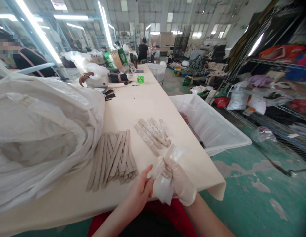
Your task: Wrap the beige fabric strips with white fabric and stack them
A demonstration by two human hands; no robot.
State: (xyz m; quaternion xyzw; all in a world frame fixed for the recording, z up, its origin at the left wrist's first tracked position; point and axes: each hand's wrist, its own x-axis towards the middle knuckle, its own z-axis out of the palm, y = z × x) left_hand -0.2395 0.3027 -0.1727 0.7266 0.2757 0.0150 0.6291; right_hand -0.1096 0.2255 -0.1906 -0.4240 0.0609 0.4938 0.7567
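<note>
My right hand, in a thin white glove, is closed on a clear plastic bag at the table's near edge. Bare, my left hand is just left of the bag, one finger stretched up and apart from the others; whether it touches the plastic I cannot tell. Beyond my hands lies a group of beige strips that look wrapped in clear plastic. A larger pile of bare beige strips lies to the left, some crossing over others.
A big whitish plastic sack covers the table's left side. Right of the table stands a white bin. Wire shelves hold bags farther right. A green box sits farther along. Other people are in the background and at far left.
</note>
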